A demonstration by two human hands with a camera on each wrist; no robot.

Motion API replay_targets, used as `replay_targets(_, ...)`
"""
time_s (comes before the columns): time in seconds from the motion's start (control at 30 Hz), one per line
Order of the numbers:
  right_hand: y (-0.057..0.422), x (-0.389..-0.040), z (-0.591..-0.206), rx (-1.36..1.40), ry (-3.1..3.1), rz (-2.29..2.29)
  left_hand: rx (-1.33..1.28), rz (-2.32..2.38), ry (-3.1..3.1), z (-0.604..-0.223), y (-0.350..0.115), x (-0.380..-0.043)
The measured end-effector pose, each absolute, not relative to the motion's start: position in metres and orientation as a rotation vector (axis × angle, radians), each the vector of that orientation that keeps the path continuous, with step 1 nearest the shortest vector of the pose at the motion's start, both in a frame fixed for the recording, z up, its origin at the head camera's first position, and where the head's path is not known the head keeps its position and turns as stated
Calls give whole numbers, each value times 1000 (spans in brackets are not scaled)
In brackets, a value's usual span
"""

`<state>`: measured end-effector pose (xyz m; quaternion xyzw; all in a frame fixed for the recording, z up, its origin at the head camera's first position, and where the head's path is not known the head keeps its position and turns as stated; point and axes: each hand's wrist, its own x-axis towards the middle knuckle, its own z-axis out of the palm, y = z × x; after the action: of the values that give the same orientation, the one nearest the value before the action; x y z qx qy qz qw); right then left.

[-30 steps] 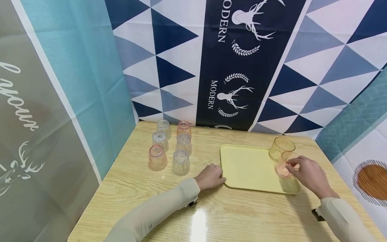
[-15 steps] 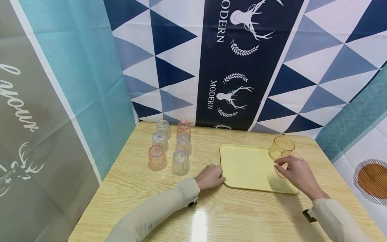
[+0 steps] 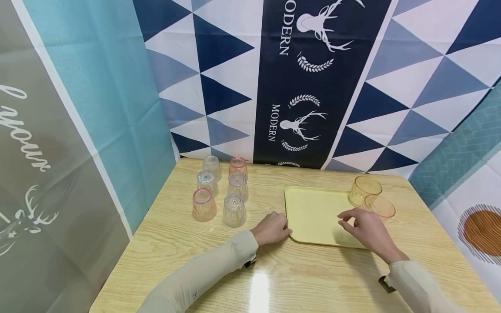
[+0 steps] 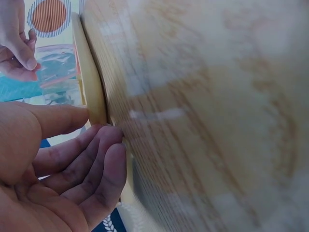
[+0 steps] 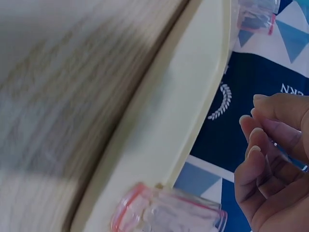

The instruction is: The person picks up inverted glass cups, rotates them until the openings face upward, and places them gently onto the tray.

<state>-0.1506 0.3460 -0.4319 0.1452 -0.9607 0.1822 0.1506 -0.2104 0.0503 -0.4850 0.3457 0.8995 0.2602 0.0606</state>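
"What's the left hand [image 3: 271, 228] up to?"

"Pinching the rim of the yellow tray [image 3: 317, 213] at its near-left corner. The left wrist view has the thumb tip against the rim and the fingers curled in close beside it."

"And the right hand [image 3: 365, 228]?"

"It holds nothing. It hangs over the right half of the tray, fingers loosely bent, the tips of thumb and forefinger near each other with a slim gap between."

"Is it against the orange-rimmed glass [image 3: 380, 206]?"

"It covers part of that one in the head view, but the right wrist view shows them apart. The glass stands by the tray's right edge; the yellow glass [image 3: 365, 193] is just behind, at the far-right corner."

"Anything else on the desk [image 3: 313, 278]?"

"Six more glasses [image 3: 237, 190], in two rows of three, toward its far-left corner. The tray lies on its right side."
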Motion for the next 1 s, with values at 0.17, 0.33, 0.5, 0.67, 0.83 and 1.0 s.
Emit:
replay_targets(0.17, 333, -151, -440, 438, -2756, 550, 1045, 784, 2737, -484, 50, -210)
replay_targets(0.33, 318, -151, -449, 466, -2775, 582, 1058, 768, 2743, -482, 50, -210)
replay_targets(0.5, 304, -151, -460, 464, -2825, 633, 1069, 752, 2746, -482, 50, -210)
replay_targets(0.67, 291, -149, -467, 470, -2867, 687, 1051, 741, 2751, -484, 51, -211)
replay_targets(0.83, 280, -147, -472, 512, -2859, 727, 1037, 706, 2764, -485, 52, -211)
replay_targets(1.0, 270, -146, -477, 578, -2854, 747, 1042, 695, 2768, -485, 51, -211)
